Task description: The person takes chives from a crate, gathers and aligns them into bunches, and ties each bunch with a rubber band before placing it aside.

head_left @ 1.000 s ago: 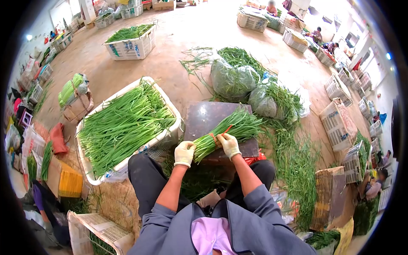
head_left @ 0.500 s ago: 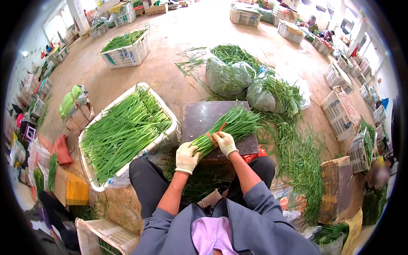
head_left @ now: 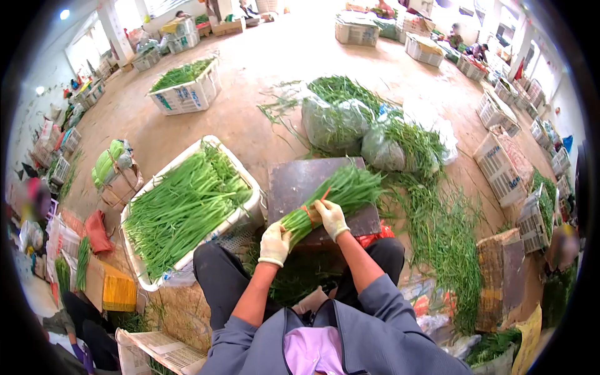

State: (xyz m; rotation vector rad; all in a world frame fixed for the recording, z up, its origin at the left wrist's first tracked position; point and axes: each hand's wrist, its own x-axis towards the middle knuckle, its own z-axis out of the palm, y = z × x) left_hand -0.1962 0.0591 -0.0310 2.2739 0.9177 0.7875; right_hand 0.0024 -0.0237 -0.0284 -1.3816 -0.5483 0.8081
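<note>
A bundle of green chives (head_left: 355, 187) lies slantwise over a dark, low wooden stool (head_left: 290, 178), its leafy end pointing to the upper right. Around its lower part runs a red tie (head_left: 307, 215). My left hand (head_left: 274, 244), in a whitish work glove, grips the cut ends at the lower left. My right hand (head_left: 332, 219), gloved likewise, is closed on the bundle beside the tie, its thumb on top. What the undersides of my fingers touch is hidden.
A white crate (head_left: 255, 187) heaped with loose chives stands left of the stool. Beyond it to the right are stuffed plastic bags (head_left: 334, 122) and a strewn pile of leaves (head_left: 440, 244). Another filled crate (head_left: 187, 94) stands farther off. A red cloth (head_left: 97, 231) lies at left.
The view has tilted up a little, so the surroundings sit lower in the picture. Both hands stay on the bundle, the left slightly lower at the cut ends.
</note>
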